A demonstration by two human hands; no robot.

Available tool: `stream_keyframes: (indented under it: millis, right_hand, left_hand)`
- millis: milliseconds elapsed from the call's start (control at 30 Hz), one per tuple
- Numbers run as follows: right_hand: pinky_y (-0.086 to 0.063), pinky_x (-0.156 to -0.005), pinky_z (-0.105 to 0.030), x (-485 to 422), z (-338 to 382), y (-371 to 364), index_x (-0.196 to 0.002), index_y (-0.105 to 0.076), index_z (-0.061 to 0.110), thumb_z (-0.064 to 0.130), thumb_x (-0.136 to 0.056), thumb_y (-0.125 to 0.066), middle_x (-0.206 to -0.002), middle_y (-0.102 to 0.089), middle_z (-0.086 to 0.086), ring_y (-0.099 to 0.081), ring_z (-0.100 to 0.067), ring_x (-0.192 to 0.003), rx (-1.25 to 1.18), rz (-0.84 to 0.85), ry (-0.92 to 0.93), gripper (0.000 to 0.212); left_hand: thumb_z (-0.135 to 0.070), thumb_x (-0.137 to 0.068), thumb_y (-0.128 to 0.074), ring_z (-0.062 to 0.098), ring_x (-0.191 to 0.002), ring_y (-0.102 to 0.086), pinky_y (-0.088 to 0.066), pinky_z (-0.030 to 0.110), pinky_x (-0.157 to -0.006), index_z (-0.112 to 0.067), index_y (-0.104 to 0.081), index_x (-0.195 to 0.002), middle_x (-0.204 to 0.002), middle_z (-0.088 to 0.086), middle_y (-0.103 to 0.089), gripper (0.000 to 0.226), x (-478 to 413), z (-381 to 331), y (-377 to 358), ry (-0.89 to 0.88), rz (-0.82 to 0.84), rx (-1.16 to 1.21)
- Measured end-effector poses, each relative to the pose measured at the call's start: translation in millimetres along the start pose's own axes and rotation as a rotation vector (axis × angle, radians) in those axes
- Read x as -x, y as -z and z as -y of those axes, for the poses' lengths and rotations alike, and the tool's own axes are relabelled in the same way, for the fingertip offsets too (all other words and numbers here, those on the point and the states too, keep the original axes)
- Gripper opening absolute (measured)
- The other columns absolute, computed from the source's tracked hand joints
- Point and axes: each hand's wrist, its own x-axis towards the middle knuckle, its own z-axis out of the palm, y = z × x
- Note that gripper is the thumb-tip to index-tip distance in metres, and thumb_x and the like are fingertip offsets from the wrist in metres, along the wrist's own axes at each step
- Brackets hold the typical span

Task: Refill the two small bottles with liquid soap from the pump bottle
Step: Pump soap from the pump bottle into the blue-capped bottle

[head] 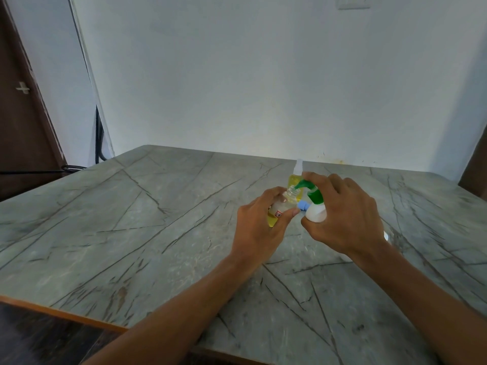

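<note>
My left hand (259,225) grips a small clear bottle (280,206), tilted, uncapped, with yellow liquid at its bottom. The green pump nozzle (303,185) of the white pump bottle (316,213) points into the small bottle's open neck. My right hand (347,217) wraps the pump bottle, with fingers over the green pump head. A second small bottle (293,180) with yellow liquid and a clear spray cap stands upright behind them. A blue cap (302,206) lies on the table between my hands.
The grey marble-patterned table (158,233) has an orange front edge at the lower left. A white wall stands behind it, and a dark door (23,114) with black cables is at the left. Something white (386,236) shows partly behind my right wrist.
</note>
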Motion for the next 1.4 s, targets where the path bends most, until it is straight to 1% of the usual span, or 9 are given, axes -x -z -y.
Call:
stream_keyframes:
  millis: [167,367,500,800,867,1000,1133,1267,1400]
  right_hand:
    - [-0.041,-0.055,-0.028,0.5,-0.3,0.2,-0.123,-0.053,0.02,0.036,-0.05,-0.089,-0.09,-0.063,-0.007,-0.056,-0.025,-0.069,-0.005,-0.008,-0.011,0.083]
    - [-0.042,-0.053,-0.027,0.7,1.8,2.9,-0.134,-0.039,0.025,0.038,-0.054,-0.086,-0.087,-0.062,-0.007,-0.053,-0.023,-0.068,0.011,0.002,0.002,0.093]
    - [-0.036,-0.052,-0.023,0.4,1.6,4.4,-0.143,-0.034,0.026,0.041,-0.056,-0.084,-0.085,-0.06,-0.004,-0.041,-0.014,-0.068,0.012,0.005,0.008,0.101]
    - [-0.042,-0.053,-0.025,0.1,1.8,5.0,-0.139,-0.035,0.028,0.042,-0.056,-0.082,-0.086,-0.06,-0.003,-0.047,-0.017,-0.067,0.002,0.057,0.0,0.097]
    - [-0.044,-0.052,-0.028,-0.2,2.6,5.4,-0.139,-0.036,0.028,0.042,-0.056,-0.082,-0.087,-0.061,-0.004,-0.05,-0.019,-0.068,0.014,0.064,-0.006,0.096]
    - [-0.043,-0.05,-0.027,-1.1,3.0,5.7,-0.137,-0.038,0.028,0.04,-0.055,-0.081,-0.083,-0.058,-0.003,-0.043,-0.016,-0.066,0.032,0.071,-0.023,0.093]
    - [-0.044,-0.052,-0.028,0.0,0.4,3.8,-0.132,-0.041,0.027,0.04,-0.052,-0.085,-0.086,-0.06,-0.005,-0.047,-0.019,-0.067,0.024,0.069,-0.026,0.092]
    - [-0.044,-0.055,-0.03,-0.7,-1.4,3.0,-0.126,-0.049,0.024,0.039,-0.049,-0.087,-0.087,-0.062,-0.005,-0.053,-0.022,-0.067,0.003,0.06,-0.03,0.087]
    - [-0.047,-0.055,-0.031,-1.2,-2.7,2.0,-0.124,-0.045,0.027,0.039,-0.051,-0.086,-0.09,-0.063,-0.004,-0.053,-0.021,-0.068,-0.028,0.066,-0.038,0.084]
  left_hand:
    - [-0.041,-0.079,-0.07,-0.005,-0.084,-0.06,-0.046,0.003,-0.072,-0.021,-0.06,-0.119,-0.106,-0.013,-0.066,0.046,1.3,-0.2,-0.1,-0.017,0.005,0.004]
    - [-0.041,-0.08,-0.069,-0.011,-0.077,-0.058,-0.045,0.002,-0.071,-0.021,-0.059,-0.119,-0.104,-0.013,-0.066,0.046,-1.8,-0.2,0.9,0.0,-0.015,-0.014]
    - [-0.04,-0.081,-0.07,-0.005,-0.081,-0.061,-0.047,0.004,-0.072,-0.024,-0.058,-0.12,-0.102,-0.019,-0.062,0.044,-2.7,0.5,2.3,0.019,-0.027,-0.022]
    - [-0.042,-0.082,-0.069,0.003,-0.091,-0.061,-0.055,0.026,-0.08,-0.031,-0.056,-0.121,-0.109,-0.014,-0.065,0.043,-5.3,5.3,2.6,0.039,-0.059,-0.084]
    - [-0.042,-0.081,-0.069,0.002,-0.09,-0.06,-0.053,0.021,-0.08,-0.031,-0.056,-0.122,-0.109,-0.013,-0.065,0.044,-5.0,5.7,2.6,0.036,-0.064,-0.101]
    - [-0.043,-0.082,-0.068,-0.002,-0.088,-0.053,-0.036,-0.001,-0.076,-0.03,-0.058,-0.122,-0.106,-0.016,-0.063,0.044,-5.8,4.7,4.0,0.036,-0.058,-0.142]
    - [-0.043,-0.082,-0.068,0.001,-0.088,-0.055,-0.044,0.01,-0.077,-0.03,-0.058,-0.123,-0.108,-0.011,-0.065,0.044,-4.7,5.8,1.5,0.019,-0.032,-0.148]
    - [-0.043,-0.082,-0.068,-0.001,-0.085,-0.054,-0.042,0.005,-0.075,-0.029,-0.058,-0.123,-0.106,-0.009,-0.065,0.045,-3.2,6.7,0.5,0.005,-0.012,-0.147]
    - [-0.043,-0.081,-0.069,0.0,-0.083,-0.055,-0.039,0.0,-0.07,-0.025,-0.06,-0.123,-0.104,-0.007,-0.067,0.047,-3.0,6.2,0.0,-0.012,-0.004,-0.158]
